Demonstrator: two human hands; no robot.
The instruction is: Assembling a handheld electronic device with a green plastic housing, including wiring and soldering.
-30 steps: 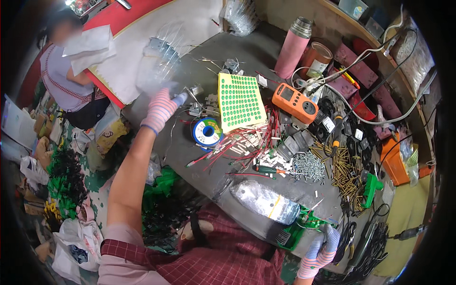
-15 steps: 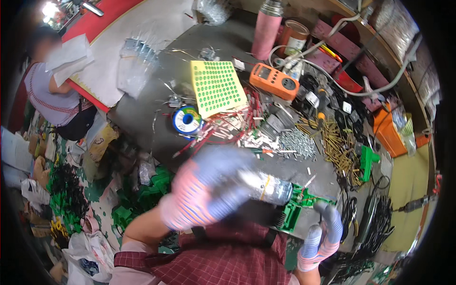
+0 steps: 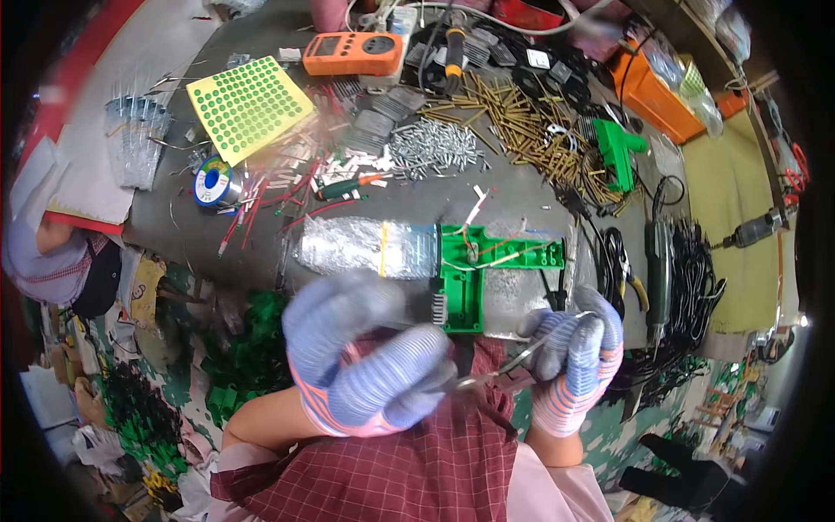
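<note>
Both hands wear striped knit gloves. My left hand [image 3: 370,357] is partly blurred, its lower fingers curled against the dark end of a thin metal tool [image 3: 496,376]. That tool spans the gap to my right hand [image 3: 574,357], whose fingers are pinched round its other end; its exact kind is unclear. Just beyond the hands lies an open green plastic housing [image 3: 463,300], with a white and a red wire across it. Against its left side rests a bundle in clear bubble wrap [image 3: 348,246] with a yellow band.
Farther back are screws [image 3: 435,146], brass-coloured rods [image 3: 509,113], a green-handled screwdriver [image 3: 348,185], a solder spool [image 3: 214,183], a yellow sticker sheet [image 3: 250,106] and an orange multimeter [image 3: 353,54]. Black cables [image 3: 691,278] lie at the right. A person's arm [image 3: 54,235] is at the far left.
My left hand has come away from the wrapped bundle toward my body. My right hand has left the green housing's edge; the metal tool now shows between both hands. The view has shifted right.
</note>
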